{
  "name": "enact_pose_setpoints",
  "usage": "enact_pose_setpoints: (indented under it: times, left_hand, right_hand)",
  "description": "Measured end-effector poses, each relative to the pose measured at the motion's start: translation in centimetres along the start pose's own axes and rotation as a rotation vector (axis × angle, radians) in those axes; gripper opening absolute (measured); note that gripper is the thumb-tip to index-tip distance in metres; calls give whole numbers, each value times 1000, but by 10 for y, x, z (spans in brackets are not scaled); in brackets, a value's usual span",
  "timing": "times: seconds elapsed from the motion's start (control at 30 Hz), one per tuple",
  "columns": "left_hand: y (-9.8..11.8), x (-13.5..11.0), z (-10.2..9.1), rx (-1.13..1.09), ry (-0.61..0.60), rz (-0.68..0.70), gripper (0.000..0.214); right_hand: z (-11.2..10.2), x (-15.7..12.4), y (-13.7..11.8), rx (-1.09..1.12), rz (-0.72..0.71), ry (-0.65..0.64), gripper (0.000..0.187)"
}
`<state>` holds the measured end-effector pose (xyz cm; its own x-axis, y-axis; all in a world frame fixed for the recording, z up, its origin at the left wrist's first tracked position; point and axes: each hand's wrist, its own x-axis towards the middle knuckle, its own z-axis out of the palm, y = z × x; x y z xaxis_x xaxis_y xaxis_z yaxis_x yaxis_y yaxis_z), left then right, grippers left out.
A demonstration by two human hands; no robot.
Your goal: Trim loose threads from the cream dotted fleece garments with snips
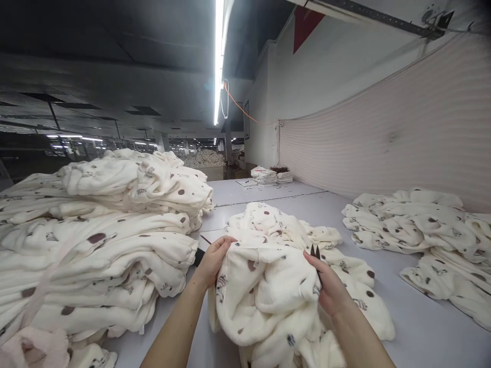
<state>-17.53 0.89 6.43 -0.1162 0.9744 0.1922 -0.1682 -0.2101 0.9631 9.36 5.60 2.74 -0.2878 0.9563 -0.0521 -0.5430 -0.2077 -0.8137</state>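
Observation:
A white fleece garment (268,286) with brown dots lies bunched on the grey table (422,327) in front of me. My left hand (213,260) grips its left edge, fingers curled over the fabric. My right hand (328,286) presses on the garment's right side and holds small black thread snips (315,253), whose tips point up beside the cloth. Both forearms reach in from the bottom of the view.
A tall stack of the same dotted garments (95,245) fills the left side. A looser heap (422,230) lies at the right by the striped wall. Small folded piles (270,175) sit far back. A dark object (199,255) lies by the left stack.

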Motion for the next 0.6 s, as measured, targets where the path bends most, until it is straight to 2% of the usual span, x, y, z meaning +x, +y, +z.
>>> enact_pose_setpoints:
  times: [0.3,0.4,0.47,0.53,0.57,0.6]
  left_hand:
    - [12,-18,-1,10,-59,-18,39]
    - [13,-32,2,76,-5,10,47]
    - [0,-53,13,232,176,139,49]
    - [-27,-81,33,476,375,367,51]
    - [-44,-95,45,603,359,475,55]
    - [-61,-107,57,724,232,551,59]
  right_hand:
    - [5,-3,4,23,-48,71,31]
    - [9,-3,7,42,-38,69,33]
    - [12,-2,9,40,-53,63,35]
    - [16,1,12,9,-88,58,37]
    - [17,3,14,-11,-105,56,38]
    - [19,7,17,-30,-117,54,39]
